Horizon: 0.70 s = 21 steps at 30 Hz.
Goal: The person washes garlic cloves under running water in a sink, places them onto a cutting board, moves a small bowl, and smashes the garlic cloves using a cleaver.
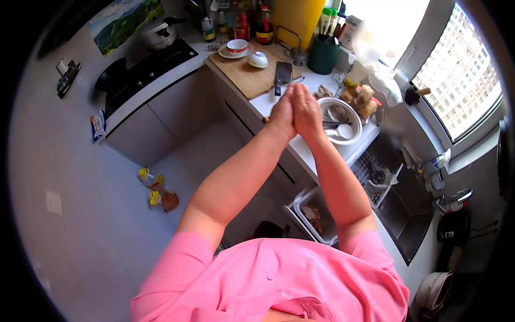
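Note:
Both arms reach forward over the counter edge, and the palms are pressed together. My left hand (282,111) and my right hand (307,110) touch along their length, with the fingers closed together and pointing away from me. Nothing shows between them, though the inner sides of the palms are hidden. Just beyond the fingertips lies a cleaver (283,74), partly over the edge of a wooden cutting board (236,68). Close beside my right hand stands a white bowl (354,134) with spoons and a small metal dish inside.
The sink (410,217) with a wire rack (370,167) is at the right. A stove (145,72) stands at the upper left. Bottles (144,174) are on the floor. Below the counter edge is a bin (300,217). A green utensil holder (323,56) stands behind.

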Each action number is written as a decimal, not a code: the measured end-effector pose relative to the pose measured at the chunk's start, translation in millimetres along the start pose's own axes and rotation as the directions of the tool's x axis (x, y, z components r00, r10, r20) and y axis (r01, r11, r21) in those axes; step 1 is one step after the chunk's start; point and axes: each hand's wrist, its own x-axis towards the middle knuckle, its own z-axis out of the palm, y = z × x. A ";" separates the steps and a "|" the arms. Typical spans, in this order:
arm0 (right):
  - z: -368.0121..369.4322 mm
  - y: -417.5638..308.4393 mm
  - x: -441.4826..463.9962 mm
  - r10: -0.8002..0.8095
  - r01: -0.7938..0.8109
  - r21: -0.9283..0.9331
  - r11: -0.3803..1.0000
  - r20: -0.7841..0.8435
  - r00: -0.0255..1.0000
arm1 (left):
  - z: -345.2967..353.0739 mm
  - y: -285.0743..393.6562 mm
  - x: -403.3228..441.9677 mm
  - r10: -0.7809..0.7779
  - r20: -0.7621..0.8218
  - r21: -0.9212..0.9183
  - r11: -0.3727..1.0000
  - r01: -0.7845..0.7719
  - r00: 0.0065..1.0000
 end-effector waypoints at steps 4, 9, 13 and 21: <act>91.0 13.0 57.3 0.035 -0.035 -0.005 0.999 0.136 0.990 | -56.5 73.6 52.7 0.047 -0.037 0.019 0.999 -0.046 0.998; 199.6 58.2 119.6 0.388 -0.527 0.617 0.584 0.358 0.849 | -103.0 152.1 125.3 0.015 -0.348 0.084 0.996 0.015 0.937; 282.1 135.1 161.6 0.530 -0.654 0.714 0.250 0.465 0.710 | -155.5 174.7 203.4 0.065 -0.488 0.076 0.997 -0.032 0.871; 318.6 193.5 211.1 0.785 -0.582 0.686 0.436 0.026 0.619 | -220.4 166.6 326.4 -0.161 -0.561 0.060 0.970 0.234 0.812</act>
